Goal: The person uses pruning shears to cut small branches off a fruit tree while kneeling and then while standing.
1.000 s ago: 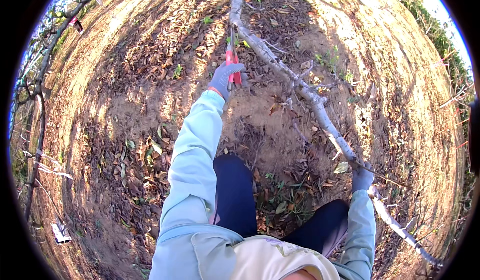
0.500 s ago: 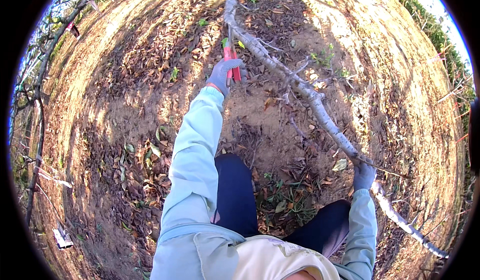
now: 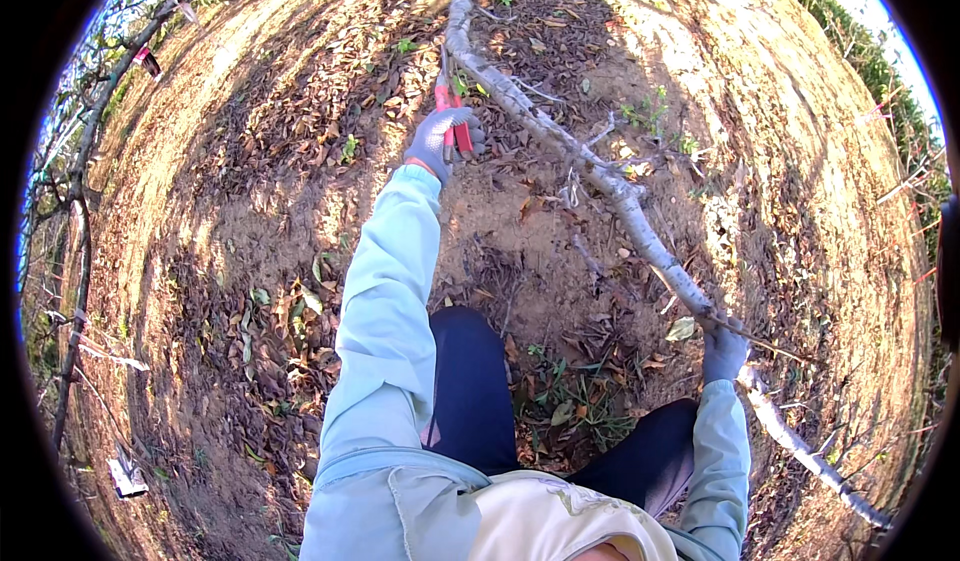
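A long, pale grey branch [image 3: 630, 206] runs from the top middle down to the lower right, with short side twigs along it. My right hand [image 3: 724, 353], in a grey glove, is closed around its lower part. My left hand [image 3: 432, 141], also gloved in grey, is wrapped around red-handled pruning shears [image 3: 443, 97]. The shears point away from me, and their blades are close beside the bend near the branch's far end. Whether the blades touch the wood, I cannot tell.
Brown soil with dry leaves [image 3: 290, 111] and a few green weeds [image 3: 590, 421] spreads beneath the branch. A dark tree limb [image 3: 80, 161] stands along the left edge. Near it, a small white object [image 3: 126, 475] hangs at the lower left.
My left hand has moved a little to the left and farther away with the shears. The branch has shifted slightly left, and my right hand keeps its grip.
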Demonstrator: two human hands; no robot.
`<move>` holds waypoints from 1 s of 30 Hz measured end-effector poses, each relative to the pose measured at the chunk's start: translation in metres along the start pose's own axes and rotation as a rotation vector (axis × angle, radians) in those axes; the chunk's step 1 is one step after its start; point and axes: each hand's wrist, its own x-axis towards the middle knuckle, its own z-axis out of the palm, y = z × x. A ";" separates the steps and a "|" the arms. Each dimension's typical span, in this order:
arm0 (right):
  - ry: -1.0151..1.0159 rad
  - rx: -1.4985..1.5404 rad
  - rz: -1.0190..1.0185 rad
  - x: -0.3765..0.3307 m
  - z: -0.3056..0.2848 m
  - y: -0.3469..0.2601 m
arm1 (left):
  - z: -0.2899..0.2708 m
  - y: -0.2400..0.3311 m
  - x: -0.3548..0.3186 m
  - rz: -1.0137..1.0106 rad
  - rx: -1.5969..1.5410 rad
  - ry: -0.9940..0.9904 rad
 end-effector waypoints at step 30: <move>0.007 -0.006 0.013 0.003 -0.012 -0.008 | -0.014 -0.005 -0.064 -0.067 0.187 0.102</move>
